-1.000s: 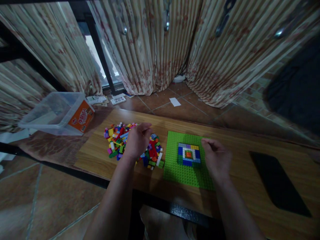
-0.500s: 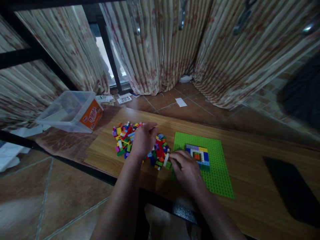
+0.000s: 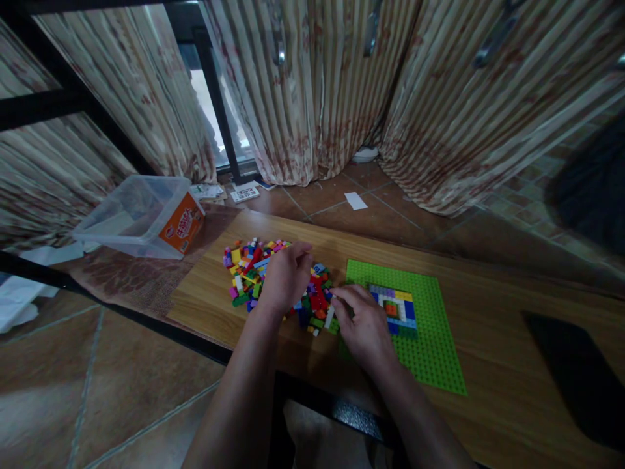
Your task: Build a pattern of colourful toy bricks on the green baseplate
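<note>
My left hand [image 3: 287, 277] is over the pile of toy building bricks [image 3: 251, 270], its fingers curled inward; whatever they hold is hidden. My right hand [image 3: 367, 324] is at the pile's right edge, between it and the green baseplate [image 3: 439, 352]. Its thumb and index finger are nearly together beside a white brick [image 3: 330, 316]; anything pinched there is too small to make out. On the baseplate sits a square build of bricks [image 3: 407, 312] in blue, white, grey and yellow, with an orange-red brick [image 3: 391, 309] at its centre. The right hand partly covers the build's left side.
The wooden tabletop [image 3: 488, 312] carries a dark flat panel [image 3: 576, 378] at the right. A clear plastic bin [image 3: 131, 215] with an orange label stands at the left. Striped curtains [image 3: 303, 98] hang behind, and white paper [image 3: 355, 200] lies on the tiled floor.
The whole view has shifted slightly, moving the table's contents rightward in the picture. My right fingertips are a little higher along the pile's edge. The left hand stays over the pile.
</note>
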`<state>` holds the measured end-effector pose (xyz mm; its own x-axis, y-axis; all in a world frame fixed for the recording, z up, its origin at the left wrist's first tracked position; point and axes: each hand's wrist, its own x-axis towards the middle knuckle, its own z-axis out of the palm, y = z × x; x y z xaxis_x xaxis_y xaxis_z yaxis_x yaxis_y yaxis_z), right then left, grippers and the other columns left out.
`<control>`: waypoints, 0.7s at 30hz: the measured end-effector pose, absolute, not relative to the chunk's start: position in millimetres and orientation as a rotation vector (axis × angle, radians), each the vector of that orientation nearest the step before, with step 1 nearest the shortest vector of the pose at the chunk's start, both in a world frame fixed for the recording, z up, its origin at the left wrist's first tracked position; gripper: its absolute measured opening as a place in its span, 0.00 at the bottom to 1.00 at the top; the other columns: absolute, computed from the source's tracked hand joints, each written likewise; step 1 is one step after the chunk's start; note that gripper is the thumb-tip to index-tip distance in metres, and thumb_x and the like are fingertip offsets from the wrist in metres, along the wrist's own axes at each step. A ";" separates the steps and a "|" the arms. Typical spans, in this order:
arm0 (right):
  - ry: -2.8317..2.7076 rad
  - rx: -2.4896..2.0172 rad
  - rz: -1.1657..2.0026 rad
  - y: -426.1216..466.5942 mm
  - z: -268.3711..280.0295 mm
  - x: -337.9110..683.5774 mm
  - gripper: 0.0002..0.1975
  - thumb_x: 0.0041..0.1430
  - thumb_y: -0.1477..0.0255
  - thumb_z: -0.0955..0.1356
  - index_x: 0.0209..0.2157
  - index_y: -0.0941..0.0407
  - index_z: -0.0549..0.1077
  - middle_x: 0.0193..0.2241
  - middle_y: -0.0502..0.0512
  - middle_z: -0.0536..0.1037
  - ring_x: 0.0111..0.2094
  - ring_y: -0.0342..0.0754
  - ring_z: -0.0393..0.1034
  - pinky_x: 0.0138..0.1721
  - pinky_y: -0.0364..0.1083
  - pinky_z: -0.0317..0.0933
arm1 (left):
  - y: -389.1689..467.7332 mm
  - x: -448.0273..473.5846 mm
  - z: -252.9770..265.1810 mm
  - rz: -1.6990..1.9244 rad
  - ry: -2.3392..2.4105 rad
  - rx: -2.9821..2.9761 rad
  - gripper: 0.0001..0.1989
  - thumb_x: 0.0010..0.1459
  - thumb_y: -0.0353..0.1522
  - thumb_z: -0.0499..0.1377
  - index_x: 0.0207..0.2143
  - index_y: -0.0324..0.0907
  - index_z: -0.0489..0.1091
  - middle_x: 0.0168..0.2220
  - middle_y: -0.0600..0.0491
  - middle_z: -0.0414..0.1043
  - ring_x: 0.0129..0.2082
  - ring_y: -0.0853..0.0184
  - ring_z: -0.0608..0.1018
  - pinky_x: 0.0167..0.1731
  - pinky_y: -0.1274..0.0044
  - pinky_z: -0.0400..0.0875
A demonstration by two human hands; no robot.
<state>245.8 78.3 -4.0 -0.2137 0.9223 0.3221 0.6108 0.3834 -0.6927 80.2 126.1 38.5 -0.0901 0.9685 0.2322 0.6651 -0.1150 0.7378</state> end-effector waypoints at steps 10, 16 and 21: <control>-1.907 -1.368 0.519 78.8 -8.0 243.2 0.10 0.61 0.74 0.63 0.39 0.53 0.76 0.38 0.56 0.76 0.41 0.50 0.70 0.45 0.50 0.64 | 124.2 74.2 41.5 1.053 1.787 1.851 0.10 0.58 0.29 0.54 0.37 0.40 0.75 0.32 0.52 0.79 0.33 0.67 0.79 0.35 0.78 0.70; -1.857 -1.394 0.459 82.8 -8.1 250.8 0.12 0.61 0.76 0.61 0.39 0.54 0.76 0.36 0.56 0.76 0.39 0.50 0.71 0.43 0.49 0.64 | 124.2 71.2 42.0 1.061 1.828 1.820 0.11 0.59 0.30 0.54 0.38 0.39 0.75 0.34 0.50 0.79 0.36 0.65 0.79 0.38 0.77 0.70; -1.934 -1.382 0.446 94.2 -5.7 244.9 0.15 0.61 0.78 0.60 0.41 0.53 0.77 0.37 0.56 0.75 0.41 0.51 0.70 0.44 0.49 0.64 | 124.7 73.2 40.2 1.052 1.795 1.843 0.10 0.59 0.29 0.54 0.37 0.40 0.75 0.33 0.52 0.79 0.33 0.66 0.78 0.38 0.77 0.70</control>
<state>244.9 94.2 -5.7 -0.1786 0.9216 0.3447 0.6777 0.3692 -0.6360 73.2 124.7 40.2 -0.0843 0.9627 0.2570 0.6949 -0.1280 0.7077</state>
